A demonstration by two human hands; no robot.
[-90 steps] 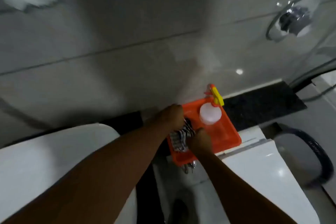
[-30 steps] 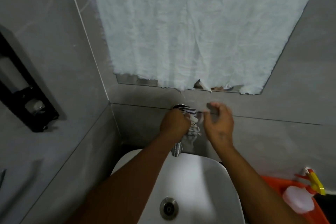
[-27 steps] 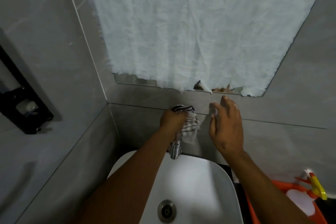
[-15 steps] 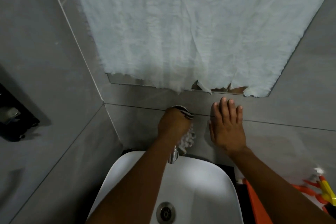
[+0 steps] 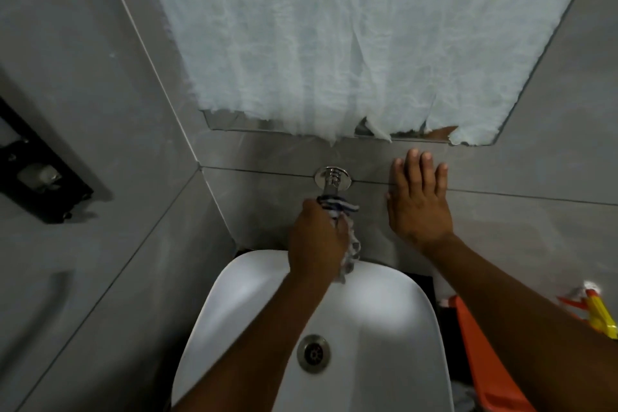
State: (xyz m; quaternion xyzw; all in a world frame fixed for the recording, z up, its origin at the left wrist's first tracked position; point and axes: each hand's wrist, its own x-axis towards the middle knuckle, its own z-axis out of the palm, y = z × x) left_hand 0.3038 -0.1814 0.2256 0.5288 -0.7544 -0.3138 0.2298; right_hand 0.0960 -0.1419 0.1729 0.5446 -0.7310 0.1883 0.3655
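A chrome tap [image 5: 332, 180] juts from the grey tiled wall above a white basin [image 5: 384, 304]. My left hand [image 5: 316, 244] grips a striped cloth [image 5: 338, 207] wrapped round the tap's spout, hiding the outlet; a loose end of the cloth hangs over the basin's back rim. My right hand [image 5: 418, 200] lies flat on the wall tile just right of the tap, fingers straight and pointing up.
A mirror covered with torn white paper [image 5: 351, 36] fills the wall above. A black holder [image 5: 40, 177] is fixed to the left wall. An orange tray [image 5: 485, 361] with a yellow-triggered spray bottle [image 5: 598, 314] sits right of the basin. The drain [image 5: 313, 352] lies mid-basin.
I turned from the orange tray to the basin with the cloth. My left hand slid the cloth down from the tap's base along the spout. My right hand flattened on the wall.
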